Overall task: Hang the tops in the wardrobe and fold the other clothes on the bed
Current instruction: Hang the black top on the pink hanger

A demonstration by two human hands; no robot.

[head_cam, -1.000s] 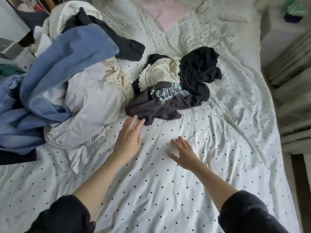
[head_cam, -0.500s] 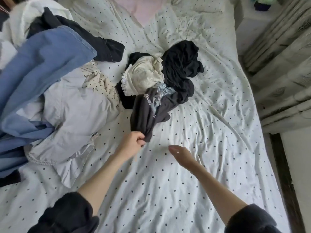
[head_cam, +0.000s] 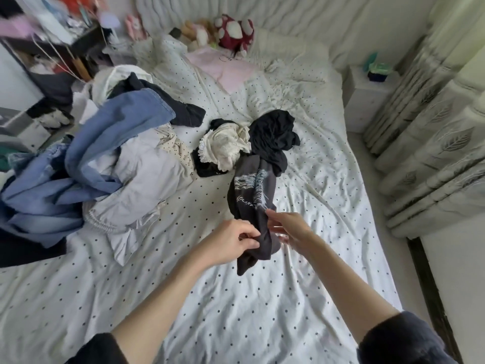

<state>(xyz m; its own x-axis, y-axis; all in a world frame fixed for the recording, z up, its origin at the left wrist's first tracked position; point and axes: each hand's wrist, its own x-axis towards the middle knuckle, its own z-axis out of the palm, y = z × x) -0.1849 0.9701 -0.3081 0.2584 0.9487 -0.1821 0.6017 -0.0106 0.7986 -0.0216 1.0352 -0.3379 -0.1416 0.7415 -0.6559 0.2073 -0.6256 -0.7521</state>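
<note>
The dark grey printed top (head_cam: 252, 195) is the landmark here, stretched in a long bunched strip above the dotted bed sheet (head_cam: 236, 311); its lower end sits between the two hands and its upper end trails back to the small heap of clothes behind it. The left hand (head_cam: 231, 240) is at the top's lower left edge, fingers curled and pinching a fold of the fabric, with a loose tail of cloth hanging below the grip; the right hand (head_cam: 291, 228) is just to the right of the same end, its fingers extended and only loosely bent, their tips touching the cloth beside the pale print; whether it actually has hold of the fabric I cannot tell. Directly behind the top lies a black garment (head_cam: 273, 135), touching its upper end; to the left of that, a cream lace-trimmed piece (head_cam: 225, 145). Further left of the top, well apart from it, is a large pile with blue denim (head_cam: 105, 143) over a pale grey garment (head_cam: 147, 185).
</note>
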